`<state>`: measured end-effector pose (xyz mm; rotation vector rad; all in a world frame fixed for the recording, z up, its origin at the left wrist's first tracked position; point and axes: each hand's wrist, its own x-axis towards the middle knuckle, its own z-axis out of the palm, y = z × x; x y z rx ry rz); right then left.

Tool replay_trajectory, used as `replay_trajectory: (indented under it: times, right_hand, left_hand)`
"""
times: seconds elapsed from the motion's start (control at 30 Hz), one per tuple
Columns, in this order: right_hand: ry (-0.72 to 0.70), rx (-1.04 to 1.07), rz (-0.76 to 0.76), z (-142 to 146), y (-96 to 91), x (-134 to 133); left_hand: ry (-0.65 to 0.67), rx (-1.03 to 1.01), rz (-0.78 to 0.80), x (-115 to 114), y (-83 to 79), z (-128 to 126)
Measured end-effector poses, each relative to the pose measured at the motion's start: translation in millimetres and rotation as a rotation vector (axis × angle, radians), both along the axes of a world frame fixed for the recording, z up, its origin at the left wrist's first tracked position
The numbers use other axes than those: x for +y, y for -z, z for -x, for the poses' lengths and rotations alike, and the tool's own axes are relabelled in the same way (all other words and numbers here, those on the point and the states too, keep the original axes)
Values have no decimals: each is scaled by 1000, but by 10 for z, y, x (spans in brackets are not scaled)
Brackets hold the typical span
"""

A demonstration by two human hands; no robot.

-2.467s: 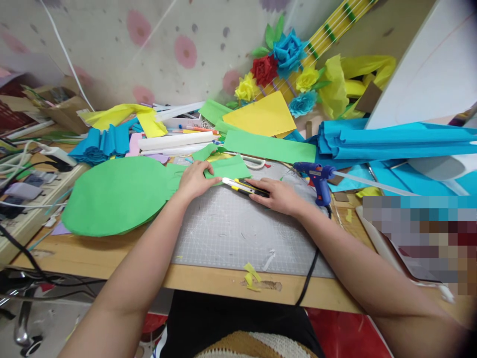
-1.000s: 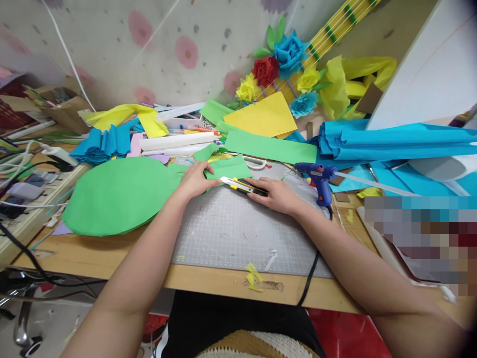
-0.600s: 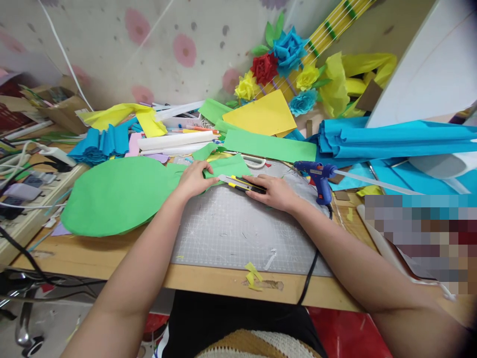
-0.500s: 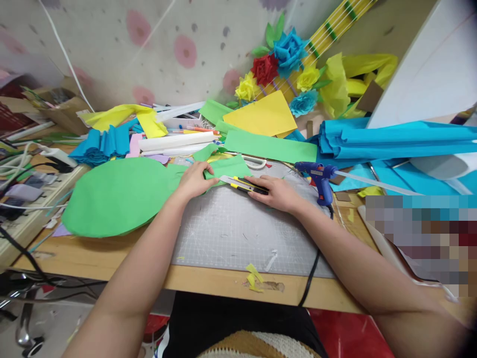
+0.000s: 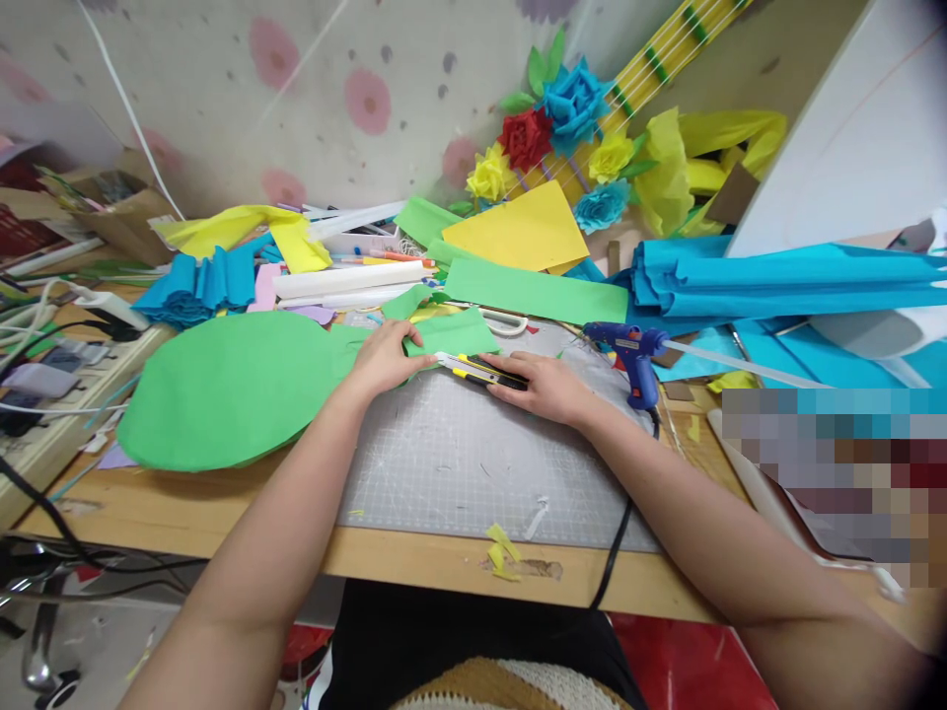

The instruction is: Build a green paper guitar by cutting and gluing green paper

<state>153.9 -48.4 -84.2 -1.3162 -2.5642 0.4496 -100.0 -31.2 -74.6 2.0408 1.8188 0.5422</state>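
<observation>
Right hand (image 5: 544, 388) is grasping the knife (image 5: 480, 371), its blade end meeting the near edge of the green strip (image 5: 463, 328); left hand (image 5: 389, 360) is steadying the strip over the mat (image 5: 480, 473), grip unclear, pinching or just pressing; the green oval (image 5: 237, 394) is lying left over the counter (image 5: 400, 562), its join hidden; probably edge trimming; going well likely means holding the blade low, stroking lightly, and setting the left thumb, now just beside the tip, clear of its line.

There is one utility knife (image 5: 473, 370) near the cutting mat's (image 5: 459, 463) back edge, one glue gun (image 5: 628, 341) by its back right corner, five paper flowers (image 5: 525, 138) beyond.
</observation>
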Motion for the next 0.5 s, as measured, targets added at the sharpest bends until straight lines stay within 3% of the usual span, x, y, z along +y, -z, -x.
replay_trajectory:
  times: [0.5]
  right_hand:
    - [-43,40,54,-48,6,4]
  left_hand:
    - [-21,-22,16,-18,-20,-8]
